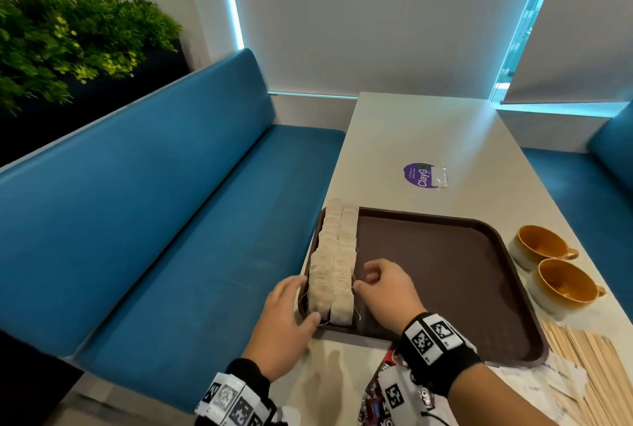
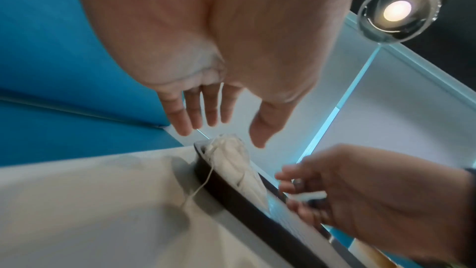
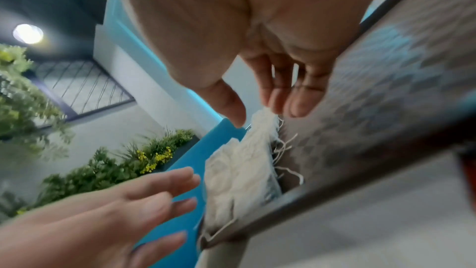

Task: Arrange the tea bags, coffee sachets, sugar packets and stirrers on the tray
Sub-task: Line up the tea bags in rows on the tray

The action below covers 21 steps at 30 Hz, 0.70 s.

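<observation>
The fingers (image 2: 206,109) of the left hand (image 1: 286,319) are straight, holding nothing, at 9 o'clock of the tea bags (image 1: 334,264). The right hand (image 1: 387,292) has loosely curled fingers at 3 o'clock, touching the rows. The bags stand along the left edge of the brown tray (image 1: 445,271) on the surface (image 1: 428,137).

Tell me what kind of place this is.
Likely a café or office pantry booth: blue padded bench beside a long table, a brown serving tray lined with tea bags, and two mugs.
</observation>
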Available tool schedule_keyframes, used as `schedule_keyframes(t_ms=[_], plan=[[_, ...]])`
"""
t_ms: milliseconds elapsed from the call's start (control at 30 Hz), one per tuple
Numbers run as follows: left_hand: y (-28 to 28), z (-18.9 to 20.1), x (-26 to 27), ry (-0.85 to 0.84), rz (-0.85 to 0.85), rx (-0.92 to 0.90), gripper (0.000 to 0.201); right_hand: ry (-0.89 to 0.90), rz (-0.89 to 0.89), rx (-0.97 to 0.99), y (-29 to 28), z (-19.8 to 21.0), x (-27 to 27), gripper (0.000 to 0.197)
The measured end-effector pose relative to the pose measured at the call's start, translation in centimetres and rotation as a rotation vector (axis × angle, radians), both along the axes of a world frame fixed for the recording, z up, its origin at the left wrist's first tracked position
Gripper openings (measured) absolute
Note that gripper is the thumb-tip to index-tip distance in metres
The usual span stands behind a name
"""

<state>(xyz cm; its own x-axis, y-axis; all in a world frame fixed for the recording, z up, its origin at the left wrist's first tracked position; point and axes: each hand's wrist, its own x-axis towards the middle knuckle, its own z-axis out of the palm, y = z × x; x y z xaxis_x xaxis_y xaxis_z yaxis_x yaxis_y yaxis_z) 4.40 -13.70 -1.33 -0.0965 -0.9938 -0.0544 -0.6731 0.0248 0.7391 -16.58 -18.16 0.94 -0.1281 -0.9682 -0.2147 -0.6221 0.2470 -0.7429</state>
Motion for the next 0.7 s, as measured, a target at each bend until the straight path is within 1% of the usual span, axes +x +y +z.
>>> schedule_keyframes(t_ms=[33, 67, 100, 167, 233, 333, 400, 467, 600, 700], plan=[[-0.4, 0.1, -0.1, -0.005, -0.018, 0.049, 0.074, 0.038, 0.034, 0.058, 0.4, -0.3, -0.2, 0.052], [-0.8, 0.3, -0.2, -0.011, -0.046, 0.100, 0.084, 0.092, 0.082, 0.119, 0.9, -0.7, -0.1, 0.062], [-1.2, 0.5, -0.4, -0.015, -0.074, 0.146, 0.090, 0.158, 0.136, 0.173, 1.4, -1.0, 0.1, 0.066], [-2.2, 0.5, -0.9, -0.016, -0.117, 0.188, 0.097, 0.254, 0.229, 0.229, 2.4, -1.5, 0.7, 0.067], [-2.9, 0.6, -1.4, -0.016, -0.134, 0.217, 0.100, 0.302, 0.283, 0.242, 3.0, -1.5, 1.4, 0.067], [-3.7, 1.4, -2.1, 0.055, -0.166, 0.252, 0.097, 0.362, 0.338, 0.242, 3.5, -1.1, 2.3, 0.067], [-3.9, 1.7, -2.4, 0.093, -0.167, 0.249, 0.097, 0.369, 0.356, 0.261, 3.5, -0.8, 2.4, 0.068], [-3.8, 1.7, -2.3, 0.085, -0.159, 0.261, 0.097, 0.337, 0.339, 0.282, 3.1, -0.4, 2.1, 0.069], [-4.4, 0.1, -1.2, 0.093, -0.127, 0.256, 0.100, 0.241, 0.265, 0.317, 0.6, 0.9, 1.0, 0.058], [-4.5, 0.7, -1.2, 0.106, -0.140, 0.266, 0.103, 0.180, 0.278, 0.346, -1.0, 1.6, 0.9, 0.054]])
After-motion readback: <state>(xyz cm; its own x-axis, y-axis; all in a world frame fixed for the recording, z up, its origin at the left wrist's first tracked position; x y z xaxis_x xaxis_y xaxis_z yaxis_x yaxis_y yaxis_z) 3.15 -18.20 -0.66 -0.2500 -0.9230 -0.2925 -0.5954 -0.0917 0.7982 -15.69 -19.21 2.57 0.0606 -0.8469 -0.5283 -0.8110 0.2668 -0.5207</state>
